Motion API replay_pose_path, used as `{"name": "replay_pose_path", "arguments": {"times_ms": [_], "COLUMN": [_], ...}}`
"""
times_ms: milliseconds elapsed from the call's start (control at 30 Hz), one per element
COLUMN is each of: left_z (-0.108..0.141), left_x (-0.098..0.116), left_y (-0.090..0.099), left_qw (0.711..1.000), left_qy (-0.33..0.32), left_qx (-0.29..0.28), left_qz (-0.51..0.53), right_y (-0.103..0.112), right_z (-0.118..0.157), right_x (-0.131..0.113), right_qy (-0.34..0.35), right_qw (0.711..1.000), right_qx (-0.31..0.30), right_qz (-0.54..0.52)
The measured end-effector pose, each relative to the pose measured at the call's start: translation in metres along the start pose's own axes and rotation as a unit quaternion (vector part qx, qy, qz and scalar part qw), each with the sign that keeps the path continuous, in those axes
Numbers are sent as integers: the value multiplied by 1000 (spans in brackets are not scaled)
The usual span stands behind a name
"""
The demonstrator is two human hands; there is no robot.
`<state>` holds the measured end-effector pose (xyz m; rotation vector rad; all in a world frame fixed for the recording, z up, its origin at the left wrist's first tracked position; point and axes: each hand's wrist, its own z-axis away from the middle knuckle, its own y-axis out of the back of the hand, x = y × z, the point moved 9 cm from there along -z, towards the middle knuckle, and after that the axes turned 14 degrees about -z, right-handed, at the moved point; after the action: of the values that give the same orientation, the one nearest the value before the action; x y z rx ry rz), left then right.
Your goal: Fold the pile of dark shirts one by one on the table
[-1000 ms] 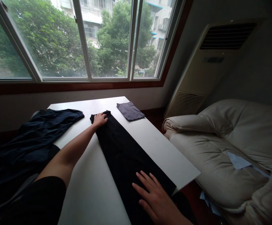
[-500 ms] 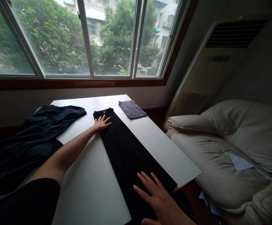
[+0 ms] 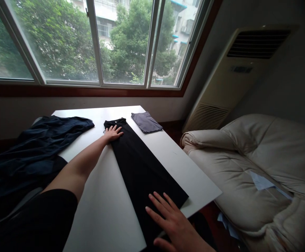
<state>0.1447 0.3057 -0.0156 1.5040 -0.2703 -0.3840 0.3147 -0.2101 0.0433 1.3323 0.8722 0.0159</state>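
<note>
A black garment, folded into a long strip, lies across the white table from its far middle to its near edge. My left hand rests on the garment's far end, fingers spread, close to what looks like its collar or waistband. Over the near end is my right hand, also with fingers spread and palm down; it seems to lie on the cloth. Neither hand grips anything. Part of the near end is hidden beneath my right hand.
A folded grey cloth sits at the table's far right. Dark blue clothing is heaped along the left side. To the right stands a beige sofa with papers on it, and behind it an air conditioner. A window is ahead.
My left hand has shifted slightly toward the garment's far end. My right hand has moved slightly left on the near end, and the near right corner of the cloth lies further in. The view tilts slightly.
</note>
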Motion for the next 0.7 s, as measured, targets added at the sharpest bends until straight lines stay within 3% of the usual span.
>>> {"name": "replay_pose_path", "arguments": {"times_ms": [167,233,333,433,533,600,700], "left_z": [10,23,62,132,229,290,351], "left_x": [8,15,40,92,155,184,205], "left_y": [20,36,61,81,95,103,115], "left_qw": [999,997,985,952,882,830,797], "left_qy": [-7,-11,-64,-215,-424,-531,-588], "left_qx": [31,74,162,217,201,162,116], "left_qz": [-15,-17,-5,29,53,57,77], "right_y": [10,21,46,70,83,89,91], "right_z": [17,23,33,42,44,45,42], "right_x": [-2,13,56,107,140,148,143], "right_qy": [66,49,-6,-63,-85,-91,-99], "right_qw": [997,994,981,967,978,984,988], "right_qx": [45,95,194,246,187,142,107], "right_qz": [-2,-6,-4,-8,-34,-53,-57]}}
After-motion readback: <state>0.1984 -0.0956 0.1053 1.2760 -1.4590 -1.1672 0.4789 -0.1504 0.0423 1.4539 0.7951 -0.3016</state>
